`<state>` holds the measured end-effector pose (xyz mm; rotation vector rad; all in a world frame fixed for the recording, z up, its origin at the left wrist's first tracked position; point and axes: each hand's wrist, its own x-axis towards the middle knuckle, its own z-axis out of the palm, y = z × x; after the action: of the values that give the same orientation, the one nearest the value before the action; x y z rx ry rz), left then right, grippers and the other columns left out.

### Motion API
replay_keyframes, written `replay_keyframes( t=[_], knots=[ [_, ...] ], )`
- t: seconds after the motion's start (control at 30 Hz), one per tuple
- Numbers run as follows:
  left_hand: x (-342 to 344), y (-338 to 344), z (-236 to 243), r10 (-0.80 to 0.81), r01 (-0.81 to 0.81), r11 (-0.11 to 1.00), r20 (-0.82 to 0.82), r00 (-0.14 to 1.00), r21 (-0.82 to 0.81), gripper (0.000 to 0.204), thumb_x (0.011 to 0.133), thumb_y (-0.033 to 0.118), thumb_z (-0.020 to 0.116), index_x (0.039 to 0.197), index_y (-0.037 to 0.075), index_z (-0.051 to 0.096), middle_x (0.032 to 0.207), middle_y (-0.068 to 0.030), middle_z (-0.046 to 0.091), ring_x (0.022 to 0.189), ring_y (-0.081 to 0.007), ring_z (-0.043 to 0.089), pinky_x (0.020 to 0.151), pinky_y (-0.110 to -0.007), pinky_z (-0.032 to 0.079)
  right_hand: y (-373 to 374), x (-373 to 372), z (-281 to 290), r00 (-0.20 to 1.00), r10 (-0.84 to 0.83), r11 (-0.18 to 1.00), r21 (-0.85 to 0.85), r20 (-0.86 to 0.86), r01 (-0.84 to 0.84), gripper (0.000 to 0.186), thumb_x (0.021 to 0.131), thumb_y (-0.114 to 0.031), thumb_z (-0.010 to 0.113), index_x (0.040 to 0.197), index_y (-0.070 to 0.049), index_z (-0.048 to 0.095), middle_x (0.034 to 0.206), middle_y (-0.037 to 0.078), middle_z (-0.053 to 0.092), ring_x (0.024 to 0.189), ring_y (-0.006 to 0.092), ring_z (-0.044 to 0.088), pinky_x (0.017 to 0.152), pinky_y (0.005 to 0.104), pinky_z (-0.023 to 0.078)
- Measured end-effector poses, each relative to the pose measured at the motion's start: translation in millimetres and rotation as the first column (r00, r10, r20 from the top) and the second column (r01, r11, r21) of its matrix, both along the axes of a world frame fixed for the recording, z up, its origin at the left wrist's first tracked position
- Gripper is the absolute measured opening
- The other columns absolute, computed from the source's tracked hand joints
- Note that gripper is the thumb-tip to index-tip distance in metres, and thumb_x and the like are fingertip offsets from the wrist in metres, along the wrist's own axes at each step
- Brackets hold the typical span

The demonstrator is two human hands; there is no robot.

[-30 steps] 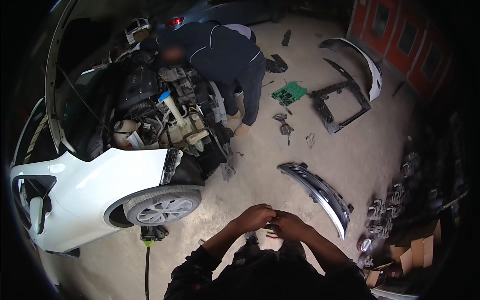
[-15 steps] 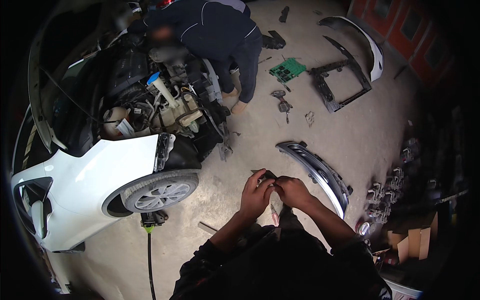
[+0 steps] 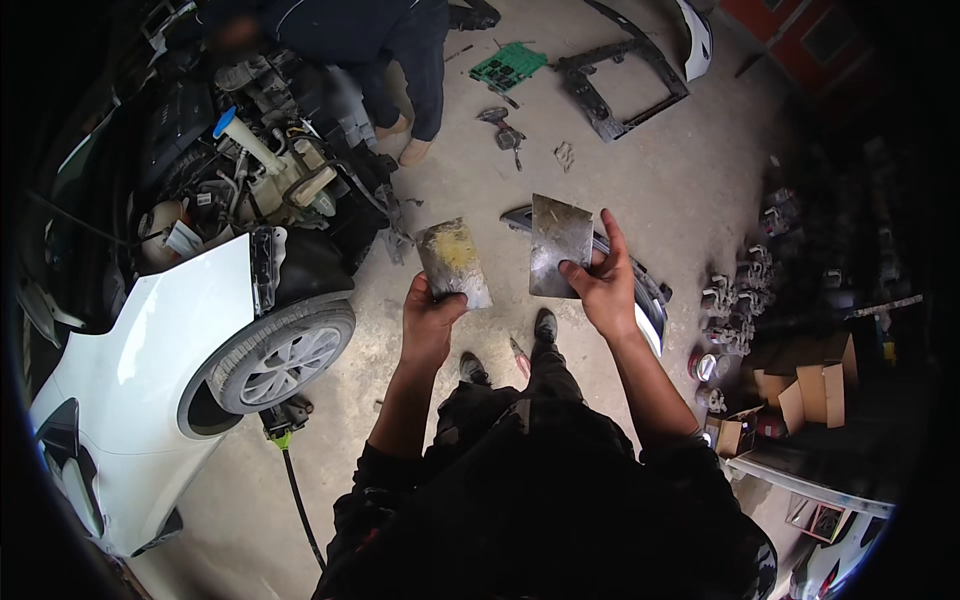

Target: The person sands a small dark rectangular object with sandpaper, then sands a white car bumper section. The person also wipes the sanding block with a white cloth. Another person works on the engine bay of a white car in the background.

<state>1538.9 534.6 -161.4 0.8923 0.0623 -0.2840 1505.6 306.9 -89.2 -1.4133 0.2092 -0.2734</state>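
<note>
My left hand (image 3: 428,325) grips a thin rectangular metal plate (image 3: 464,266) by its lower edge, thumb across the front. Yellow residue is smeared over that plate's upper part. A second bare metal plate (image 3: 559,230), grey with dark smudges, is pinched in my right hand (image 3: 607,290), with the thumb on its face and one finger raised beside it. Both plates are held up flat toward me, side by side with a gap between them. Behind the right plate, a curved car trim panel (image 3: 652,300) on the floor is partly hidden.
At the left stands a white car (image 3: 150,370) with its front stripped and engine exposed; a jack (image 3: 288,418) is by its wheel (image 3: 285,365). A co-worker (image 3: 350,40) leans over the engine. On the floor lie a power drill (image 3: 502,135), green tool case (image 3: 508,66), black frame (image 3: 610,90) and cardboard boxes (image 3: 815,395).
My hands were together over one dark thin thing; now they are apart, each with a plate, their faces turned into sight. The view has shifted, and the co-worker and car sit further left.
</note>
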Motion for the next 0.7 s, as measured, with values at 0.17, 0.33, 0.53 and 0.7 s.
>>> replay_keyframes(
  t=[0.17, 0.33, 0.53, 0.7],
  knots=[
    [-4, 0, 16, -0.021, 0.019, 0.999, -0.070, 0.997, -0.031, 0.029, 0.085, -0.005, 0.062, 0.113, -0.001, 0.059, 0.107, -0.0080, 0.065, 0.095, -0.0178, 0.063, 0.087, -0.033, 0.050, 12, -5, -3, 0.990, 0.100, 0.991, 0.101, -0.095, -0.090, 0.027, 0.082, 0.010, 0.060, 0.107, -0.002, 0.059, 0.097, 0.002, 0.066, 0.087, 0.0087, 0.059, 0.082, 0.0244, 0.047],
    [-9, 0, 18, 0.086, -0.085, 0.983, 0.002, 0.996, 0.160, 0.022, 0.087, 0.000, 0.064, 0.108, -0.002, 0.063, 0.107, -0.0068, 0.066, 0.097, -0.0141, 0.062, 0.088, -0.029, 0.047, 30, -8, -6, 0.979, 0.124, 0.975, 0.203, -0.161, -0.090, 0.023, 0.083, 0.005, 0.059, 0.105, -0.001, 0.060, 0.099, 0.003, 0.065, 0.090, 0.0102, 0.059, 0.083, 0.0255, 0.047],
    [-14, -14, 26, 0.017, -0.047, 0.971, 0.127, 0.992, 0.235, 0.022, 0.086, 0.000, 0.067, 0.107, -0.002, 0.064, 0.100, -0.0040, 0.068, 0.088, -0.0104, 0.062, 0.081, -0.026, 0.049, 49, -16, -10, 0.959, 0.093, 0.980, 0.193, -0.269, -0.041, 0.027, 0.084, 0.001, 0.058, 0.111, 0.000, 0.059, 0.102, 0.005, 0.065, 0.092, 0.0118, 0.059, 0.084, 0.0277, 0.048],
    [-20, -21, 36, 0.022, -0.066, 0.962, 0.163, 0.986, 0.264, 0.022, 0.084, -0.001, 0.068, 0.107, -0.001, 0.064, 0.101, -0.0034, 0.067, 0.090, -0.0101, 0.061, 0.080, -0.025, 0.049, 56, -6, -14, 0.985, 0.091, 0.995, -0.017, -0.149, -0.095, 0.021, 0.090, -0.012, 0.065, 0.107, -0.001, 0.063, 0.097, 0.002, 0.067, 0.087, 0.0091, 0.058, 0.079, 0.0261, 0.048]
  ],
)
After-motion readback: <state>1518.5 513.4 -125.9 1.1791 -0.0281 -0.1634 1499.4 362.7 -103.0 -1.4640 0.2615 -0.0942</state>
